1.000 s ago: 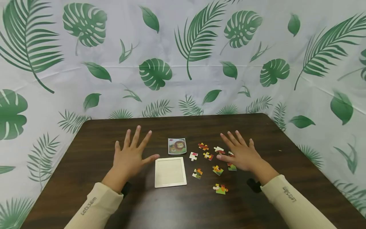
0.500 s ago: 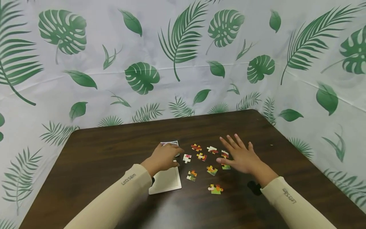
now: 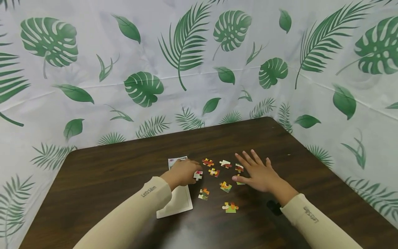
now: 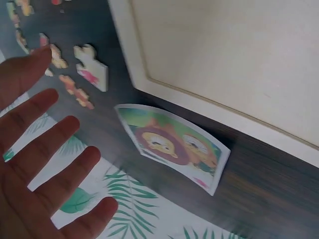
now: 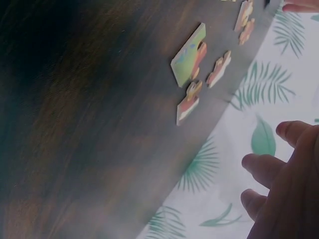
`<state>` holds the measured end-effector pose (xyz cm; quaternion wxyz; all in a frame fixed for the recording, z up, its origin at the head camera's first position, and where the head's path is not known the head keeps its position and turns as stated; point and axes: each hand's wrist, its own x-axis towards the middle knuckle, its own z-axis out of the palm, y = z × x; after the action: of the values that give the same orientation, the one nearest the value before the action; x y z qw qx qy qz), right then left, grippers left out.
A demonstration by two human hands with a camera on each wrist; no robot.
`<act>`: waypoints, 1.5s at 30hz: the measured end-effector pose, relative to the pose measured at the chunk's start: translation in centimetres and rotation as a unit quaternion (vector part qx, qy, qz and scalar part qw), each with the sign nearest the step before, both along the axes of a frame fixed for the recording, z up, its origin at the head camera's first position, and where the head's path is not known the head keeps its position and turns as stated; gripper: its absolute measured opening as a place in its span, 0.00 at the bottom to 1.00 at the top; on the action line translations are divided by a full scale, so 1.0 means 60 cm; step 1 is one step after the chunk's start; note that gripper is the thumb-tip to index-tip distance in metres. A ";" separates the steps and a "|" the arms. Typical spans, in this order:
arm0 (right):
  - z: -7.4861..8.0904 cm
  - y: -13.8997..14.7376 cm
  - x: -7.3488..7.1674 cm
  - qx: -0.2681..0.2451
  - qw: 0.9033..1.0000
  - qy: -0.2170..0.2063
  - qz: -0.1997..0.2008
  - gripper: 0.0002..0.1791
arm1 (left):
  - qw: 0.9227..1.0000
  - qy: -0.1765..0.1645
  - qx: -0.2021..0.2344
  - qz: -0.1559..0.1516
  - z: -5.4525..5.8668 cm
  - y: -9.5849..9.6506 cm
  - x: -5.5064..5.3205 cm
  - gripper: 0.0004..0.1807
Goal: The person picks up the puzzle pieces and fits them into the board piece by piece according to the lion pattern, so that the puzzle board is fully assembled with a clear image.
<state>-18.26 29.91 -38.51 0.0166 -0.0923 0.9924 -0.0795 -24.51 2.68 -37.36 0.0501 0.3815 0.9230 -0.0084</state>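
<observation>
My left hand [image 3: 184, 172] is at a white puzzle piece with a pink print [image 3: 198, 175], its fingertips right at the piece's edge in the head view. In the left wrist view the fingers are extended and spread, and that piece lies flat on the table. The hand and forearm partly cover a small lion picture card [image 4: 167, 144] and a pale wooden puzzle tray [image 3: 180, 202]. My right hand [image 3: 259, 174] is spread, palm down, over the right side of the loose pieces. Its thumb overlaps a green-edged piece [image 3: 240, 180].
Several more puzzle pieces lie scattered between the hands, including an orange and green one [image 3: 230, 208] nearest the front and a red one [image 3: 208, 162] farther back. The dark wooden table [image 3: 124, 162] ends at a leaf-print cloth [image 3: 186, 52] behind and beside it.
My left hand has moved right and inward, from spread beside the tray to over the card and up to the white piece. The head view has turned rightward. My right hand stays spread.
</observation>
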 end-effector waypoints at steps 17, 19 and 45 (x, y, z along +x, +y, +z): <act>-0.006 0.025 0.012 0.003 1.000 0.007 -0.029 0.50 | 0.996 0.085 -0.029 -0.005 -0.036 0.040 -0.024 0.10; -0.008 0.027 0.014 0.000 1.000 0.009 -0.029 0.49 | 0.996 0.088 -0.027 -0.007 -0.037 0.040 -0.023 0.11; -0.020 -0.040 0.008 -0.052 0.995 -0.021 0.077 0.46 | 0.992 0.040 0.051 0.112 0.007 -0.137 0.053 0.13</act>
<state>-17.77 27.49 -39.72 0.0383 -0.1676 0.9763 -0.1317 -21.31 -5.52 -36.94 -0.0054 0.2773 0.9603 0.0294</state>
